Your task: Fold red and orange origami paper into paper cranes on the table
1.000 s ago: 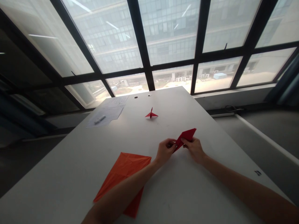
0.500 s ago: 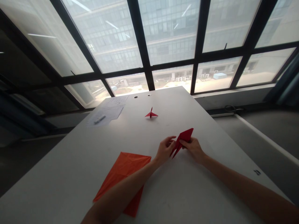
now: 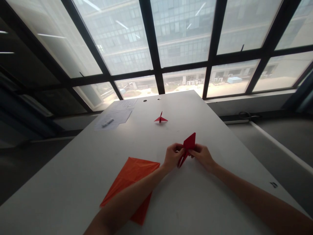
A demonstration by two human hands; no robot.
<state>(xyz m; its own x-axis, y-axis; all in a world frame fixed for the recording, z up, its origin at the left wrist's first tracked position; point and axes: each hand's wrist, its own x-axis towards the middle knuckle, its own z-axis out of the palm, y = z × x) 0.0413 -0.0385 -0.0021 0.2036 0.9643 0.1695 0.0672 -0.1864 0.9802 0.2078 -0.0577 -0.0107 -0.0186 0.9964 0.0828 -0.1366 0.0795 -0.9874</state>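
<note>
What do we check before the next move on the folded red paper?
1. Both hands on the folded red paper: ok, the left hand and right hand grip it from either side.
2. Paper's lower tips off the white table: cannot tell.
3. Left forearm off the creased orange sheet: cannot tell, it crosses above the sheet.
4. Paper crane apart from the hands: ok, it stands farther up the table.
5. Edges under the fingers aligned: cannot tell, hidden.

an upper-floor office: white table (image 3: 61, 195), wide windows (image 3: 97, 42) facing another building (image 3: 183, 32).
</note>
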